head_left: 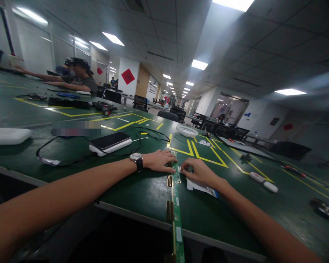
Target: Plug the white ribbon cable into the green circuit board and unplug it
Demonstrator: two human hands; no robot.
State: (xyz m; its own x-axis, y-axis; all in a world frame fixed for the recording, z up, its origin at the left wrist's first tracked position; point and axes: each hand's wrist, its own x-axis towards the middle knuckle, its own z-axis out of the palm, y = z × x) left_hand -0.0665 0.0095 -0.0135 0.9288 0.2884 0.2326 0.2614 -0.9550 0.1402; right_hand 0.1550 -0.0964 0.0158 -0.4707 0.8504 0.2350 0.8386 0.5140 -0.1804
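The left hand (159, 161) is resting with thumb and fingers spread across the far end of a long green circuit board strip (177, 212), which is lying on the desk (137, 193) and overhanging its near edge. The right hand (199, 171) is bringing thumb and forefinger narrowly together just beside that end, though whether they are pinching anything I cannot tell. Fine fingertip work at the board's end seems to be in hand, and the next move is probably calling for a steady strip and light, precise fingers.
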